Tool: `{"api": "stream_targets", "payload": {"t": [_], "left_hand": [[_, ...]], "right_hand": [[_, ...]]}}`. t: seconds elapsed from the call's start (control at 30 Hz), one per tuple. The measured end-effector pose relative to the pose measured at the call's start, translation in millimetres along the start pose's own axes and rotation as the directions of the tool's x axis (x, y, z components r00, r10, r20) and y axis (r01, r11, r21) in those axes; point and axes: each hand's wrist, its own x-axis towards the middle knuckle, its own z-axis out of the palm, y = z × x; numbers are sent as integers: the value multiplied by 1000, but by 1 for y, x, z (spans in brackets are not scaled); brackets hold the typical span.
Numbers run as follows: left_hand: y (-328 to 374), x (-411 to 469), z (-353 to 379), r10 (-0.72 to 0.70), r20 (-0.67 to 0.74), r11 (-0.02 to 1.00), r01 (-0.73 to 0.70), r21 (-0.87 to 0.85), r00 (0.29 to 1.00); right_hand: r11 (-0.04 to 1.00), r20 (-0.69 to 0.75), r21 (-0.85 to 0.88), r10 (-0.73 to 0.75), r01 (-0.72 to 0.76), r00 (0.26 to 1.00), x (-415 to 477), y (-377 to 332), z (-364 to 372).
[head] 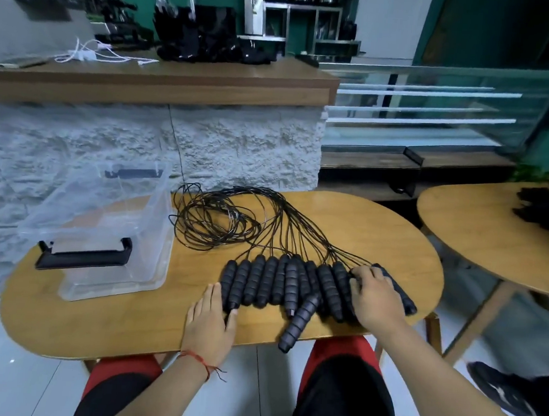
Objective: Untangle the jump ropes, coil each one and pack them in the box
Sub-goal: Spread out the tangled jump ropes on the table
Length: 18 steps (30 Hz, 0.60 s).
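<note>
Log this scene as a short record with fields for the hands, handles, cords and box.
handles: black, lined up side by side
stray handle: tilted, overhanging the near edge
cords: black, tangled loops behind the handles
box: clear, open, left on the table, no ropes inside
left hand: flat on the table, fingers straight, at the row's left end
right hand: rests over the row's right end; grip unclear

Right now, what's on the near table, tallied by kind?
Clear box: 1
Tangle of black cords: 1
Black foam handles: at least 11; the right hand covers some
Hands: 2, counting the left hand
Total: at least 15
</note>
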Motion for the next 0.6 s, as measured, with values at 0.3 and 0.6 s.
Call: {"api": "stream_targets", "payload": {"t": [0.3,0.6], "left_hand": [[89,-1,-15,73,-17,979,-75,-188,997],[141,-12,-15,400,201,911,-364,-192,894]], "right_hand": [[965,135,-129,245,-228,960,28,45,-16],[933,266,-34,353,-357,897,57,71,-30]]}}
